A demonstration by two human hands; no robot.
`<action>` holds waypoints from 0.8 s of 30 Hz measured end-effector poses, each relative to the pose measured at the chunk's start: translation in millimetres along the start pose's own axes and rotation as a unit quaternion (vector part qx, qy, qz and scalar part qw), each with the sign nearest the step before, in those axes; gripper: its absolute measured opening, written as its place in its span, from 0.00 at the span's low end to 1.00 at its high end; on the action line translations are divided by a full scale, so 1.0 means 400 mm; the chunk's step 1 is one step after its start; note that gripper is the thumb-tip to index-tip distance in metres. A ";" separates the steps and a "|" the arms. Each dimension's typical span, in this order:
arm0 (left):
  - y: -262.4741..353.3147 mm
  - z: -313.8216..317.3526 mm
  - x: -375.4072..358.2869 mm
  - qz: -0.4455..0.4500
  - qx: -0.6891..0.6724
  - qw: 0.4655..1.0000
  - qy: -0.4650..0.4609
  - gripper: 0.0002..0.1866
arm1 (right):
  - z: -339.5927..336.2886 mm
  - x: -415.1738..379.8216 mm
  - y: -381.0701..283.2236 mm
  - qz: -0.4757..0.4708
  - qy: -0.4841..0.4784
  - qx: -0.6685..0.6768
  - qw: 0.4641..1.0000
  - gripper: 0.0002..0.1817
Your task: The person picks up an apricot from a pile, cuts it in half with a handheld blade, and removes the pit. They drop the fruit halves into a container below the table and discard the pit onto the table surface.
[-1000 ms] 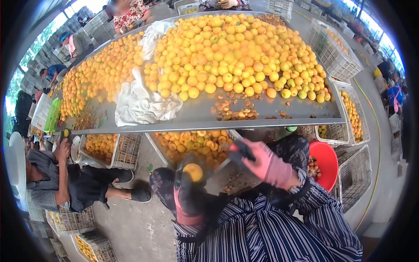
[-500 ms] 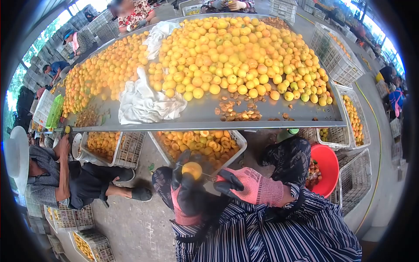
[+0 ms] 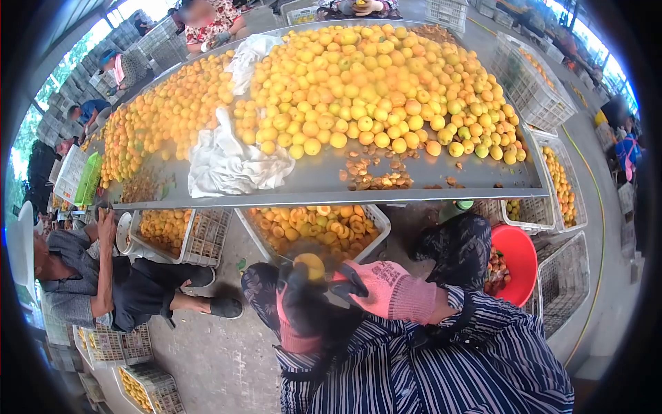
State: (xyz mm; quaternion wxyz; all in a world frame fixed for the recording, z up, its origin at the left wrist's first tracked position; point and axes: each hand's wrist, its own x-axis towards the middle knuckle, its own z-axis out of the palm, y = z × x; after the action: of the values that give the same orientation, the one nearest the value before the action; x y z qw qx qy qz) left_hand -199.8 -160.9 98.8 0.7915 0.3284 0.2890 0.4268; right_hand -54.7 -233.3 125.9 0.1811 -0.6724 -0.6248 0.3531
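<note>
My left hand (image 3: pixel 303 307), in a pink glove with dark coated fingers, grips a yellow-orange apricot (image 3: pixel 309 266) in front of my lap. Close on its right is my right hand (image 3: pixel 379 286), in the same kind of glove, its fingers closed in a pinch. A thin metal tool showed at these fingertips a moment ago; blur and the fingers mostly hide it now. Just beyond both hands stands a white crate (image 3: pixel 380 238) of halved apricots (image 3: pixel 321 228).
A metal table (image 3: pixel 317 181) bears heaped whole apricots (image 3: pixel 372 90), white cloths (image 3: pixel 231 162) and loose pits (image 3: pixel 379 176). On the right are a red bucket (image 3: pixel 522 265) and an empty crate (image 3: pixel 567 283). A co-worker (image 3: pixel 76 276) sits at left; other people work farther back.
My right hand has moved slightly left, nearer the apricot, and the thin metal tool no longer shows clearly. The apricot has shifted a little to the right. The left co-worker's hands have shifted.
</note>
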 end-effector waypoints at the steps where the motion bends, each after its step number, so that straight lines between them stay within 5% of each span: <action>1: 0.005 0.011 0.002 -0.001 0.001 1.000 0.001 0.22 | 0.016 -0.002 0.003 -0.015 0.027 0.012 0.999 0.22; 3: 0.027 0.047 0.014 0.018 -0.121 0.989 0.083 0.21 | 0.049 -0.005 0.028 -0.018 0.026 0.014 0.999 0.22; 6: -0.007 -0.009 0.041 -0.032 -0.246 0.969 0.003 0.20 | 0.058 -0.003 0.035 -0.018 0.011 0.019 1.000 0.23; 19: -0.036 0.005 0.038 -0.052 -0.249 0.966 -0.033 0.23 | 0.046 0.027 0.016 0.014 0.046 0.051 0.998 0.19; 24: -0.051 -0.032 0.032 -0.048 -0.092 0.995 -0.004 0.24 | 0.038 0.032 0.016 0.018 0.016 0.069 0.997 0.19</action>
State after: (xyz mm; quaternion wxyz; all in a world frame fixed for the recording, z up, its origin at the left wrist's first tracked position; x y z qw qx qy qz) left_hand -193.3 -154.8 73.0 0.8392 0.2412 0.2605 0.4119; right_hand -61.1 -224.8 107.7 0.2306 -0.6750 -0.5835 0.3883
